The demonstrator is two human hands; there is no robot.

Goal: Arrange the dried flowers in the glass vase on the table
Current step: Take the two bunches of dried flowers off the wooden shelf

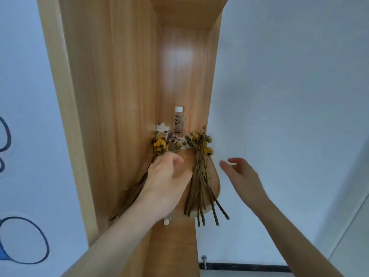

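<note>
Narrow wooden shelf [214, 176]; loose stems [199, 186] overhang its near edge. Left grip [167, 174] clutches a flower bunch [159, 145], right grip [242, 176] hangs open off the right edge; capped bottle [179, 122] far back.

Left hand [168, 172] grips dried flowers [159, 145]; right hand [242, 173] hovers.

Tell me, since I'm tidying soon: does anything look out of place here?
The loose dried flowers lie flat on the wooden table, their stem ends jutting past its front edge, so they could slip off. The left hand grips a second bunch.
</note>
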